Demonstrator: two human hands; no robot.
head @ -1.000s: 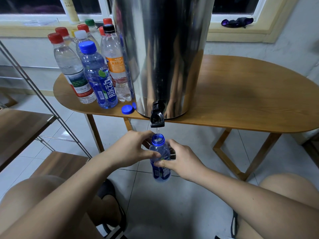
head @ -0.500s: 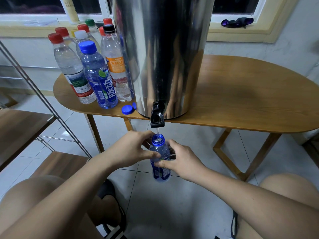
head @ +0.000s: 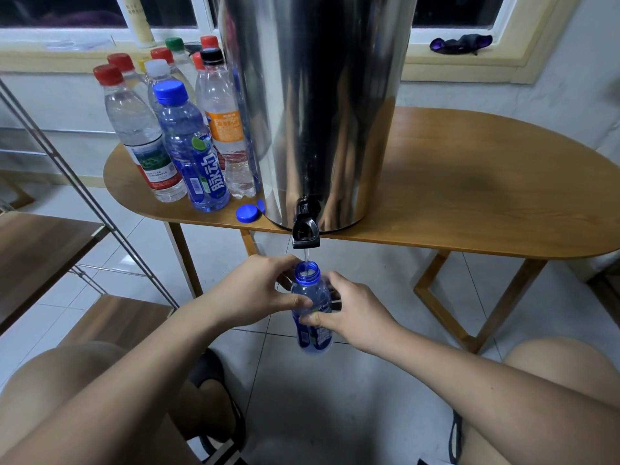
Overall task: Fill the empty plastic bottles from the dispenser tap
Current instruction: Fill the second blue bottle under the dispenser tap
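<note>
Below the black dispenser tap (head: 305,233), left hand (head: 255,290) and right hand (head: 355,313) grasp a blue plastic bottle (head: 312,340) mid-fill; next, probably shutting the tap.

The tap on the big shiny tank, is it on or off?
On: a thin stream runs from the black tap into the uncapped blue bottle held below by the left hand and right hand.

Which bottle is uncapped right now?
The blue bottle gripped by the left hand and right hand below the dispenser tap: its mouth is open. The bottles standing on the table all wear caps.
</note>
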